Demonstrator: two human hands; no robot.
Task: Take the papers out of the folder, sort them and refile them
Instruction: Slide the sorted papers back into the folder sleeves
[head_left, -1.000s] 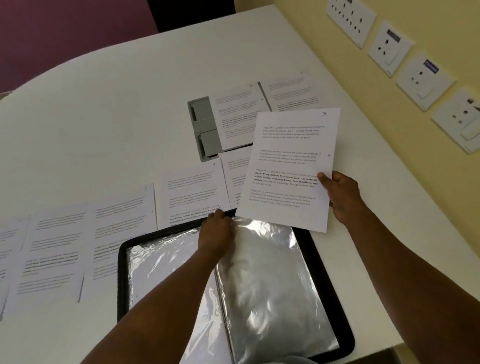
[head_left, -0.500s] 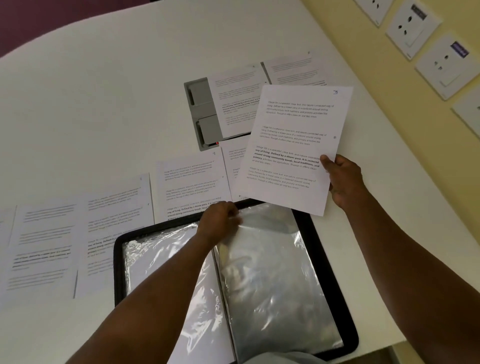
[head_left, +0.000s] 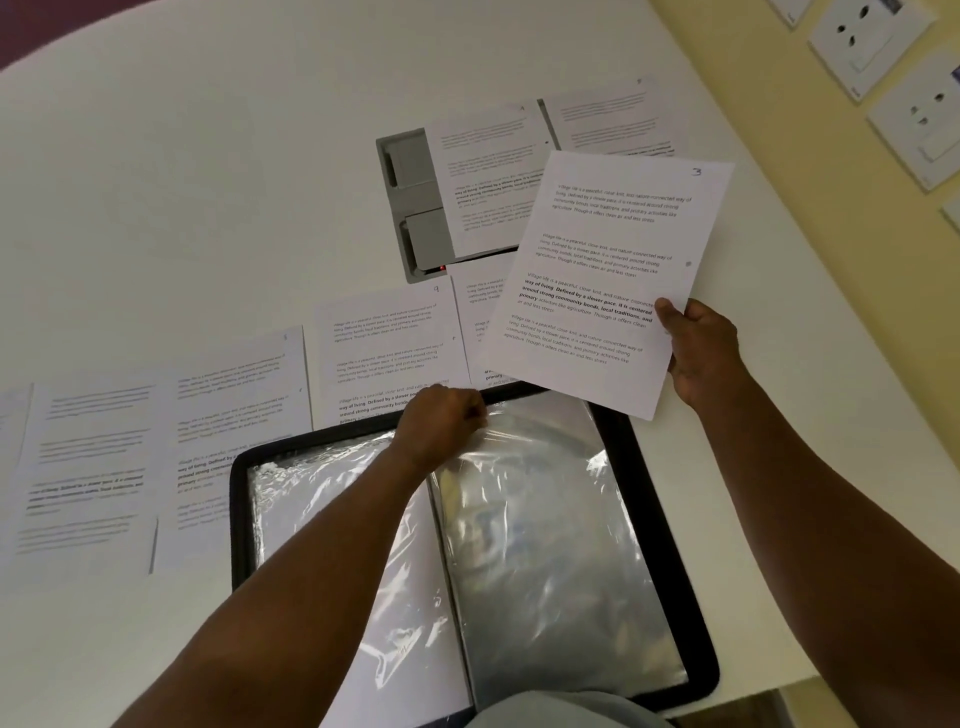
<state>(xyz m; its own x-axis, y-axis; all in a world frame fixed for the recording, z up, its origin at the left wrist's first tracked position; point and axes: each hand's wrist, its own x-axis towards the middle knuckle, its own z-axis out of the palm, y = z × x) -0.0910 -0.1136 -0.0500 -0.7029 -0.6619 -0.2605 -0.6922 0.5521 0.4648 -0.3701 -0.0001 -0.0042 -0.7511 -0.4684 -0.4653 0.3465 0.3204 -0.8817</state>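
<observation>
White counter (head_left: 208, 182) fills most of the view, yellow wall with socket plates (head_left: 872, 36) along its right side. Black-edged display folder (head_left: 670, 545) lies open at the near edge, its clear plastic sleeves (head_left: 545, 545) shining. Row of printed sheets (head_left: 234, 415) laid flat on the counter beyond and left of the folder, some overlapping; one is marked 9. Grey recessed socket box (head_left: 410, 208) set into the counter farther back, partly covered by a sheet. Right hand (head_left: 698, 353) pinches the right edge of a printed sheet marked 3 (head_left: 597, 280), held above the counter just past the folder's top right corner. Left hand (head_left: 441, 421), fingers curled, pinches the top edge of the right-hand sleeve.
</observation>
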